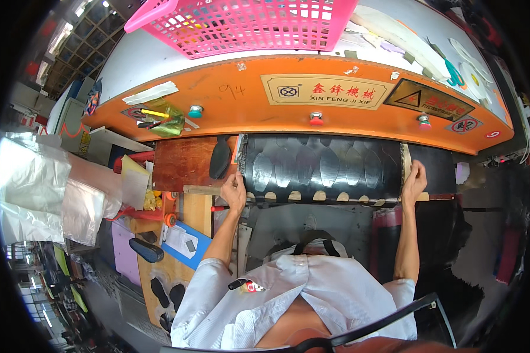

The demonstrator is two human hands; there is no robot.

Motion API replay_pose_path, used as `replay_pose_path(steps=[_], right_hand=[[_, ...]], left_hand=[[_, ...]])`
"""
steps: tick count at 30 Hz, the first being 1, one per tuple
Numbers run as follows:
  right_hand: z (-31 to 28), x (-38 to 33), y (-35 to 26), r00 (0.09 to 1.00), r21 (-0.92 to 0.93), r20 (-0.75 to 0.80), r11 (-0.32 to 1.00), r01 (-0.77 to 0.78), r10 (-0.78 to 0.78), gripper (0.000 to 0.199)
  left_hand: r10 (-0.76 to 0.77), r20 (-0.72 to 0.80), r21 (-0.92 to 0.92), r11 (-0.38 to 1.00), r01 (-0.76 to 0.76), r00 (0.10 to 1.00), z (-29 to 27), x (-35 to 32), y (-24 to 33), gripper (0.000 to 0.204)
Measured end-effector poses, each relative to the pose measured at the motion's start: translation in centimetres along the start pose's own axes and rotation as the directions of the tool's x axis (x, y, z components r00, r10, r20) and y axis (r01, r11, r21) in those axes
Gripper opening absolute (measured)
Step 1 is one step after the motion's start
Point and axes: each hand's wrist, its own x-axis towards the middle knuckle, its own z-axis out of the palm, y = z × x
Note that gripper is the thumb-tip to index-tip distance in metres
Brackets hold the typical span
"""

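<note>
A black sheet lies across the bed of an orange press, marked with several sole-shaped outlines. Semicircular gaps along its near edge show a pale surface below. My left hand has its fingers closed at the sheet's left edge, near the front corner. At the opposite edge, my right hand is closed too, with its fingers curled at the pale border. Exactly how the fingertips grip is hidden on both sides. Left of the sheet, a dark sole-shaped piece rests on a reddish-brown board.
Above the bed runs the orange press beam with push buttons. On top stand a pink basket and scissors. At my left are a blue clipboard, loose dark soles and plastic bags. Dark sheets hang at right.
</note>
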Motion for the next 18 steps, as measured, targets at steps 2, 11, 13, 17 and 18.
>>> replay_pose_path(steps=[2,11,13,17,18], right_hand=[[-1.1,-1.2,2.7,0.992,-0.165,0.028,0.979,-0.118,0.125,0.035],[-0.1,-5.9,6.5,0.998,-0.342,0.046,0.940,-0.021,0.039,0.051],[-0.3,-5.9,6.5,0.996,-0.383,0.065,0.923,-0.036,0.066,0.052],[-1.2,-6.4,7.3,0.989,-0.406,0.126,0.914,-0.014,0.071,0.052],[-1.6,-7.0,7.7,0.988,-0.378,0.144,0.926,0.006,0.052,0.052]], left_hand=[[-0.019,-0.022,-0.066,0.998,0.017,1.000,0.3,0.1,0.2,0.043],[-0.016,0.032,-0.113,0.993,0.020,0.999,0.1,-0.1,-0.4,0.037],[-0.029,0.069,-0.114,0.993,0.037,0.997,-0.4,-0.2,-0.4,0.036],[0.014,0.146,-0.174,0.985,0.012,0.989,-1.4,-1.0,-1.0,0.035],[0.018,0.169,-0.213,0.977,0.018,0.985,-1.7,-1.6,-1.4,0.036]])
